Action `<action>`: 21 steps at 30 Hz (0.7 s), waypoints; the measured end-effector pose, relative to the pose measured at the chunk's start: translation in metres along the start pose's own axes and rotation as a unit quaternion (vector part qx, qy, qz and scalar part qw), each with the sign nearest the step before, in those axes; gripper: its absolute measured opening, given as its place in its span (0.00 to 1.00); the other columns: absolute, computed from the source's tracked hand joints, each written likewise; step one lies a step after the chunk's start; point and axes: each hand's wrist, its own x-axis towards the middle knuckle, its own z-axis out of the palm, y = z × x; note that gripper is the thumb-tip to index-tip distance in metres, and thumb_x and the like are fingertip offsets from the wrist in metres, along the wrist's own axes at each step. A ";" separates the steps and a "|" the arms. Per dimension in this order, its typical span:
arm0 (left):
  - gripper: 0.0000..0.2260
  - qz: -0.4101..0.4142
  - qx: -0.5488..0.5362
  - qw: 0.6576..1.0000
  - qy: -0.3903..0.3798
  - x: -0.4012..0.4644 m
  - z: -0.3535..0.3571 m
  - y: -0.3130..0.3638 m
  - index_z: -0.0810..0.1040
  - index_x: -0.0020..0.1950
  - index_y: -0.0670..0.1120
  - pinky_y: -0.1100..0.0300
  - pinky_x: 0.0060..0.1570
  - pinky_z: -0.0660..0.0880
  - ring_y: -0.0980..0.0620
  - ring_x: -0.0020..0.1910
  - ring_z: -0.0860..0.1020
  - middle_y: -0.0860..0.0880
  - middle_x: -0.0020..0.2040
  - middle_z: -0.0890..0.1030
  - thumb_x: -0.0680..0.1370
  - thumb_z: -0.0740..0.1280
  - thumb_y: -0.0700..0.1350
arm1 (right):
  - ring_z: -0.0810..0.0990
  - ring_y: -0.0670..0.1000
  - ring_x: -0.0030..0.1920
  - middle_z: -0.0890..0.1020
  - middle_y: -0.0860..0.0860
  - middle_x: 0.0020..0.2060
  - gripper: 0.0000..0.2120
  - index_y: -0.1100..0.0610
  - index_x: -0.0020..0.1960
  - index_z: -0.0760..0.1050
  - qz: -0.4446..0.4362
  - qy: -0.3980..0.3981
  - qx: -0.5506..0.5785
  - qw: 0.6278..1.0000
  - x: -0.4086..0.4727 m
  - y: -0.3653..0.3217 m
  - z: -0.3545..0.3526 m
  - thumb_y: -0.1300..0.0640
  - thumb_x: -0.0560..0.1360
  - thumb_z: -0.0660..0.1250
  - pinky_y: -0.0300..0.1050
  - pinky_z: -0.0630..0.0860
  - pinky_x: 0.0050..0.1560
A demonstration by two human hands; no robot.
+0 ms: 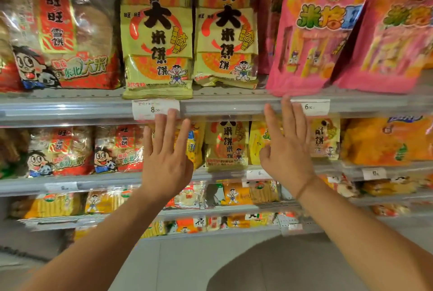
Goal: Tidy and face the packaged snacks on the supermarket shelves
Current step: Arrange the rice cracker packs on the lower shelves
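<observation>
Two yellow rice-cracker bags stand side by side on the top shelf, the left one [156, 37] jutting over the shelf edge, the right one [226, 30] set further back. Pink snack bags [314, 30] lean beside them on the right. A big red-and-clear cracker bag [63, 33] stands at the left. My left hand [167, 154] is raised with straight fingers, its tips near the 8.00 price tag [150, 109]. My right hand [287, 147] is also raised and spread, fingertips at the shelf rail [225, 106] under the pink bag. Neither hand holds anything.
Lower shelves carry more red, yellow and orange snack bags [386, 140]. Another yellow cracker bag [226, 145] shows between my hands on the second shelf. A 6.90 tag [310, 107] sits on the rail at right. Grey floor lies below.
</observation>
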 end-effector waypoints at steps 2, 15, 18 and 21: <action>0.32 -0.012 -0.119 0.992 -0.030 -0.020 0.004 0.013 0.57 0.77 0.42 0.37 0.73 0.56 0.38 0.78 0.51 0.40 0.79 0.52 0.75 0.64 0.44 | 0.47 0.62 0.77 0.51 0.59 0.78 0.43 0.52 0.79 0.51 -0.021 0.024 0.008 0.999 -0.002 0.007 0.002 0.58 0.66 0.63 0.62 0.46 0.75; 0.46 -0.537 -0.480 0.683 -0.122 0.004 0.038 -0.030 0.44 0.80 0.54 0.56 0.62 0.61 0.54 0.67 0.65 0.47 0.77 0.63 0.75 0.74 0.44 | 0.42 0.62 0.77 0.46 0.60 0.78 0.45 0.50 0.79 0.46 -0.022 0.031 0.035 0.999 -0.001 0.009 0.013 0.57 0.67 0.62 0.60 0.41 0.75; 0.45 -0.548 -0.482 0.673 -0.119 0.002 0.046 -0.035 0.45 0.80 0.54 0.57 0.62 0.62 0.52 0.66 0.68 0.47 0.74 0.68 0.74 0.73 0.42 | 0.40 0.62 0.77 0.45 0.60 0.78 0.46 0.49 0.79 0.43 -0.015 0.020 0.037 0.999 0.000 0.005 0.015 0.56 0.66 0.62 0.59 0.39 0.75; 0.40 -0.538 -0.468 0.691 -0.115 0.001 0.050 -0.036 0.52 0.78 0.52 0.62 0.57 0.67 0.51 0.62 0.72 0.54 0.61 0.76 0.75 0.73 0.40 | 0.41 0.63 0.77 0.46 0.61 0.78 0.48 0.49 0.79 0.42 -0.015 0.016 0.037 0.999 0.001 0.004 0.016 0.58 0.66 0.65 0.60 0.39 0.75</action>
